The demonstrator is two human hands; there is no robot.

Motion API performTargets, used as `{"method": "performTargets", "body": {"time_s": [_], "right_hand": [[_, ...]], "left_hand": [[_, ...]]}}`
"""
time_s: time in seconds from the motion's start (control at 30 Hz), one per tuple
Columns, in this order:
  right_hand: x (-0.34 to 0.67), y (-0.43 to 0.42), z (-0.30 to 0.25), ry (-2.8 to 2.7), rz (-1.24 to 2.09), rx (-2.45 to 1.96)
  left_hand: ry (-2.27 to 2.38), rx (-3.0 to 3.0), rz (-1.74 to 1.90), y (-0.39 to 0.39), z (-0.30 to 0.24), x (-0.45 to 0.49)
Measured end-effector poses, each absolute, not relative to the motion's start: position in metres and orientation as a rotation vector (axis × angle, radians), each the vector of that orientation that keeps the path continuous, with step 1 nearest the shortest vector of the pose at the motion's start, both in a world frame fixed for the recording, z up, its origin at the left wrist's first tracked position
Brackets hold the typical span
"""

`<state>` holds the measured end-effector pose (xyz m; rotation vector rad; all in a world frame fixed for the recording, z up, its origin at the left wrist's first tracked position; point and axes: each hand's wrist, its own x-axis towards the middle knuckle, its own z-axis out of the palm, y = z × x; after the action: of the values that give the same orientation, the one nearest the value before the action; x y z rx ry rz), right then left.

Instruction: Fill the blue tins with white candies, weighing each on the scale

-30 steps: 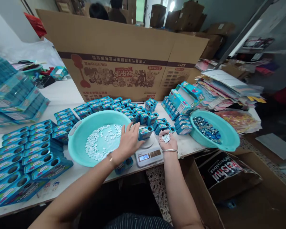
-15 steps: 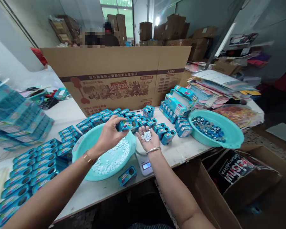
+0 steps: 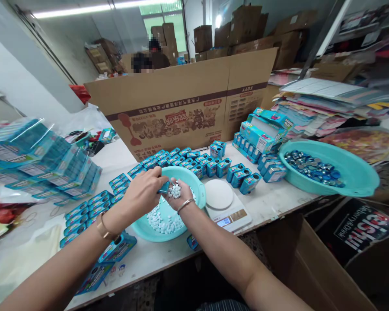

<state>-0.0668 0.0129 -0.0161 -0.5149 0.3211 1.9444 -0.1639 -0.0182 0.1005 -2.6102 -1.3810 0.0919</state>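
Observation:
My left hand (image 3: 146, 190), with a bracelet at the wrist, grips a small blue box (image 3: 164, 186) that is tilted toward my other palm. Much of this box is hidden by my fingers. White candies (image 3: 174, 190) lie heaped in my cupped right hand (image 3: 180, 198), just beside the box. Both hands are above a turquoise basin (image 3: 199, 190), whose bottom holds many more loose white candies (image 3: 164, 221). Right of the basin stands a white digital scale (image 3: 219, 194) with a bare round plate; its display seems to read 0.0.
Rows of small blue boxes (image 3: 243, 177) line the table behind and left of the basin. A second basin (image 3: 359, 181) holds shiny blue and silver lids. Wrapped packs (image 3: 45, 160) are stacked left. A tall cardboard sheet (image 3: 188, 90) stands behind; an open carton (image 3: 301, 255) sits below the table edge.
Both hands have moved from the scale's side to over the basin. The box in my left hand has tipped toward my right palm. The scale's plate has come into full view.

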Motion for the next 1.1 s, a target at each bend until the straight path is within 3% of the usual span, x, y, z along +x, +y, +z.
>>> {"method": "performTargets", "body": {"time_s": [0.17, 0.37, 0.5, 0.6, 0.9, 1.0, 1.1], "right_hand": [[-0.055, 0.010, -0.014, 0.372, 1.917, -0.532], [0.007, -0.001, -0.010, 0.342, 1.806, -0.463], [0.077, -0.018, -0.009, 0.332, 1.613, -0.431], [0.130, -0.035, -0.018, 0.240, 1.536, -0.373], [0.206, -0.067, -0.055, 0.063, 1.402, -0.409], [0.211, -0.068, -0.056, 0.016, 1.412, -0.381], [0.213, -0.064, -0.058, -0.087, 1.463, -0.336]], "left_hand": [[-1.545, -2.624, -0.177, -0.021, 0.097, -0.171], [-1.944, -2.626, -1.165, -0.010, 0.076, -0.150], [-2.133, -2.671, -1.459, 0.004, 0.056, -0.106], [-2.067, -2.780, -1.411, 0.012, 0.039, -0.068], [-1.940, -2.862, -0.663, 0.008, -0.028, -0.014], [-1.905, -2.841, -0.682, 0.004, -0.027, -0.021], [-1.865, -2.635, -0.939, -0.002, -0.008, -0.043]]}}
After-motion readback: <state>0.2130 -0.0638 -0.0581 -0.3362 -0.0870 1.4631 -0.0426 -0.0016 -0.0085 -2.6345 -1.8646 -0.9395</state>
